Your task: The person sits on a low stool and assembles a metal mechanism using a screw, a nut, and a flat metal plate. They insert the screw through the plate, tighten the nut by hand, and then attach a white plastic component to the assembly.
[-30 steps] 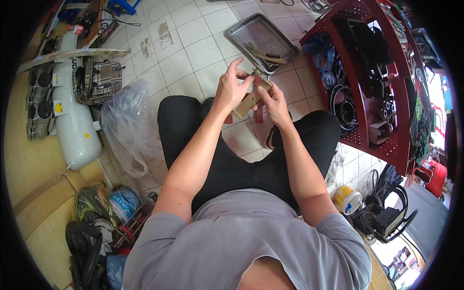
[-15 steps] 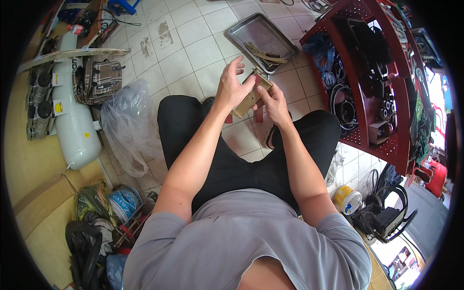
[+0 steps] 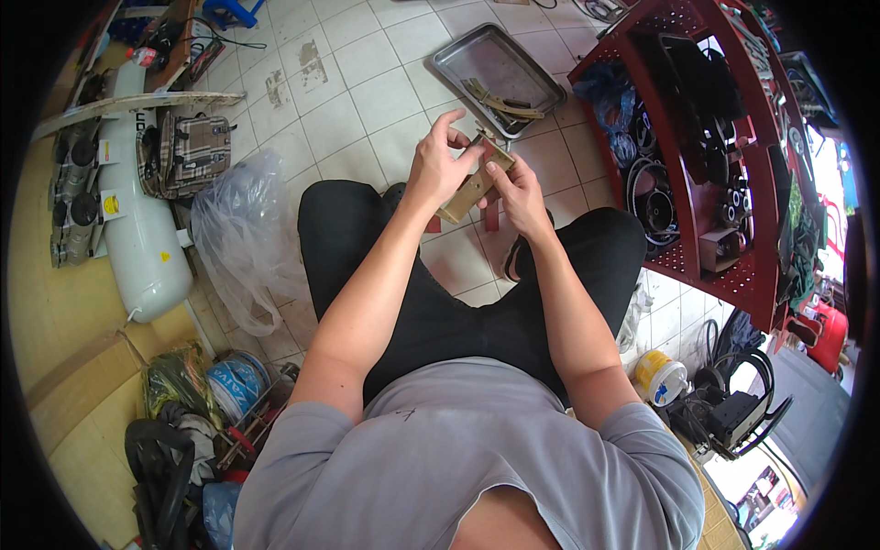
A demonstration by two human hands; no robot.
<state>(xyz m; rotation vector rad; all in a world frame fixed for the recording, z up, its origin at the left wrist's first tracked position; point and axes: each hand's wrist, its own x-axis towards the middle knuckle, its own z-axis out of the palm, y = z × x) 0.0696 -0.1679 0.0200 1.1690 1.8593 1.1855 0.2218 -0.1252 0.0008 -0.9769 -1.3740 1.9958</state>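
Above the floor between my knees I hold a flat, brass-coloured metal part (image 3: pixel 467 194), longish and tilted. My right hand (image 3: pixel 521 191) is closed around its right side, with the thumb lying on its face. My left hand (image 3: pixel 437 167) is at its left and upper edge. The left thumb presses near the upper end, where small metal bits stick out, and the index finger is bent up and away from it. The other left fingertips are partly hidden. Just beyond my hands is a grey metal tray (image 3: pixel 451 60) with curved brass-coloured strips (image 3: pixel 502 103) in it.
A red perforated metal rack (image 3: pixel 674 268) with cables and parts stands at right. To the left are a clear plastic bag (image 3: pixel 240 229), a plaid bag (image 3: pixel 202 151) and a white cylinder tank (image 3: pixel 147 247). A yellow-and-white tub (image 3: pixel 658 378) sits behind my right knee.
My left thumb and fingers have shifted slightly at the part's upper end, and the index finger is bent more. The right hand and the metal part have hardly moved.
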